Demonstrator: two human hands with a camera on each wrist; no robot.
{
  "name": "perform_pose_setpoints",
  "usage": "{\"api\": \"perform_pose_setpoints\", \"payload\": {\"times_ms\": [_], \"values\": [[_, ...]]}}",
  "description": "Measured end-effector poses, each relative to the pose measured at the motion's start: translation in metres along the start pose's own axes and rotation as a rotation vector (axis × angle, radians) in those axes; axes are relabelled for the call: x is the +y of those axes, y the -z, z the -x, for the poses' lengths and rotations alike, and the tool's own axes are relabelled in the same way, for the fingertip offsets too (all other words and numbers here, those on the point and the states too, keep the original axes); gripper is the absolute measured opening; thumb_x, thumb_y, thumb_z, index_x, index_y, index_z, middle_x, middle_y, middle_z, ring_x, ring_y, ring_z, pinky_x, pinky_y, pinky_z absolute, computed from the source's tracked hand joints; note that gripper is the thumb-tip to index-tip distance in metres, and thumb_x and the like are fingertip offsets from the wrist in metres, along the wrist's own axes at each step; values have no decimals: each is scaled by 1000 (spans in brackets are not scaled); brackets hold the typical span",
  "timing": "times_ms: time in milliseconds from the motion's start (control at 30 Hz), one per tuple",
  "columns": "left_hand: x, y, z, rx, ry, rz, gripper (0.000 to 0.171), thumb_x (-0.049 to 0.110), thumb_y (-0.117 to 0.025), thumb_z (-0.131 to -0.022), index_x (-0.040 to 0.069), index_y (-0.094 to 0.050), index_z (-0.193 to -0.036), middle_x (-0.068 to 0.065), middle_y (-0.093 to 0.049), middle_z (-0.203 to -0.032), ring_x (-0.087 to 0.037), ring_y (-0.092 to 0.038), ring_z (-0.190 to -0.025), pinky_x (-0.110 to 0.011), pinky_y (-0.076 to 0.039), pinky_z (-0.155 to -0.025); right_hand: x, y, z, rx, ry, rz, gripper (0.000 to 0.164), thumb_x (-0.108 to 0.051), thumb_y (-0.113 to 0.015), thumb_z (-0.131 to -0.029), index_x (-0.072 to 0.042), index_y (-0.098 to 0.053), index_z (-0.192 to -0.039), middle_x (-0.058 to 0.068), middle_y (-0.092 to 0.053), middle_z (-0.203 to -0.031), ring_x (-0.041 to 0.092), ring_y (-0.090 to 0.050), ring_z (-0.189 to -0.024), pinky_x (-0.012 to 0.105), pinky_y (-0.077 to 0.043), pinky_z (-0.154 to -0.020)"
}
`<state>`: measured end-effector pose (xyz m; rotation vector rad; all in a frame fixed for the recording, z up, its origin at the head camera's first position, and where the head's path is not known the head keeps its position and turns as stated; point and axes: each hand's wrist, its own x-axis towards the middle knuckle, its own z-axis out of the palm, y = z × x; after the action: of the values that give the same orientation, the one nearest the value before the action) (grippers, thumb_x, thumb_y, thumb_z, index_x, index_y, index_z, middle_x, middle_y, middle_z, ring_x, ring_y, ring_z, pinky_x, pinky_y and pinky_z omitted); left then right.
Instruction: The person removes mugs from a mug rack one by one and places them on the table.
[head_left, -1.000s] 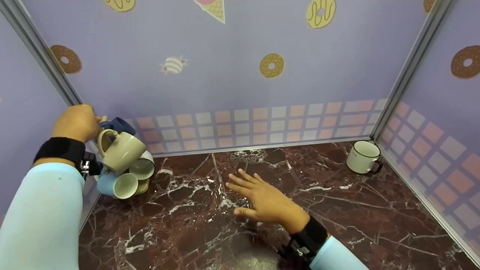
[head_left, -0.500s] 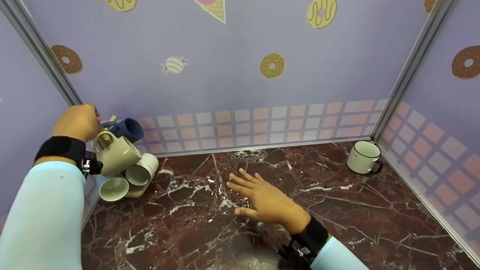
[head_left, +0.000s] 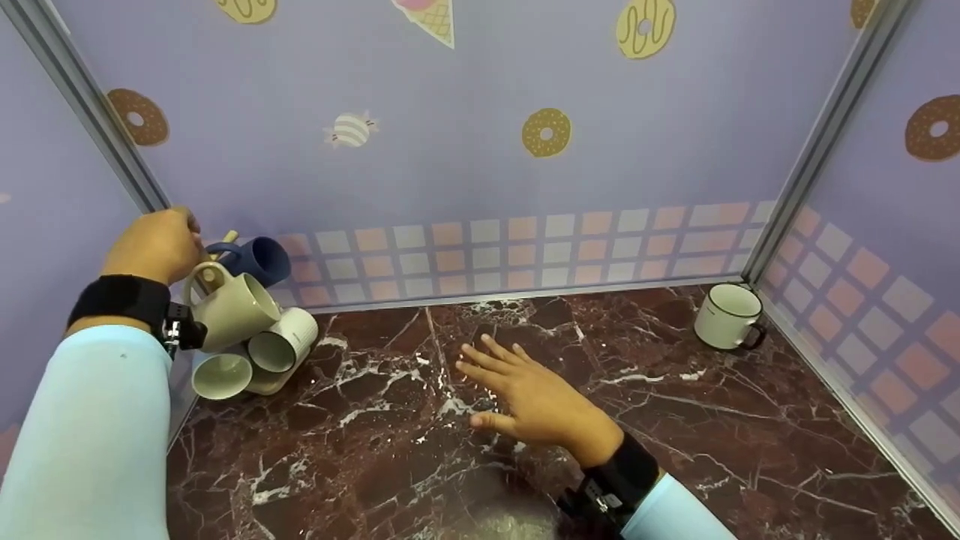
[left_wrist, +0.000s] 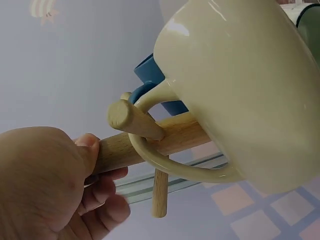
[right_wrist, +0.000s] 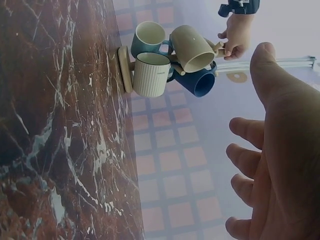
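Note:
At the left, my left hand [head_left: 154,244] grips the top of a wooden mug tree; its post [left_wrist: 117,152] and pegs show in the left wrist view. By a peg near the hand hangs a cream mug [head_left: 236,311]. A dark blue mug [head_left: 262,260] hangs behind it. Lower down are a white ribbed mug [head_left: 301,330] and a light blue mug [head_left: 223,376], whose outside is mostly hidden in the head view. The stand's wooden base [right_wrist: 124,70] is on the counter. My right hand [head_left: 536,397] is held over the middle with fingers spread, touching no mug.
A white mug [head_left: 724,319] with a dark rim and handle stands upright in the back right corner. Underneath is a dark red marbled counter [head_left: 390,472]. Purple panels [head_left: 450,172] with sweets and checks enclose the back and both sides.
The mug tree has turned under my left hand. The white ribbed and dark blue mugs swung right, and the light blue mug's mouth turned toward the head view. My right hand stayed nearly still.

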<state>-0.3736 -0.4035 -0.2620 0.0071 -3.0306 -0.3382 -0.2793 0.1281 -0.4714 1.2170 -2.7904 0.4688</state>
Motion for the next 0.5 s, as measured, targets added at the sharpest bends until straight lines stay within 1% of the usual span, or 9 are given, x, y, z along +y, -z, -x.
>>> {"api": "perform_pose_setpoints", "payload": {"times_ms": [100,267,400,500], "values": [[-1,-5,3,42,0,10,44,16,-47,-115,-14,-51,-146,-48,-56,-142,-71,-51,-134,-83,-46,-111,0,3,1,5,0,-3,89,-78,-45,-110,-30,-27,-181,-10,-10,-190,28,-8,-180,66,-17,-143],[-8,-21,11,182,46,77,53,22,-37,-119,-13,-46,-158,-48,-50,-154,-72,-39,-145,-85,-37,-121,-1,4,1,10,11,-5,89,-79,-44,-110,-29,-27,-181,-9,-12,-190,29,-9,-180,69,-20,-142],[-15,-36,22,287,94,185,60,31,-35,-122,-12,-44,-162,-44,-47,-158,-65,-37,-147,-79,-34,-124,-1,4,1,25,14,-12,88,-77,-46,-110,-28,-29,-181,-8,-14,-190,31,-11,-180,70,-21,-141],[-19,-50,35,357,132,277,64,39,-36,-122,-10,-47,-162,-40,-49,-157,-59,-37,-148,-75,-35,-125,0,3,2,28,4,-13,88,-78,-46,-110,-29,-29,-181,-9,-14,-190,30,-12,-180,68,-20,-141]]}}
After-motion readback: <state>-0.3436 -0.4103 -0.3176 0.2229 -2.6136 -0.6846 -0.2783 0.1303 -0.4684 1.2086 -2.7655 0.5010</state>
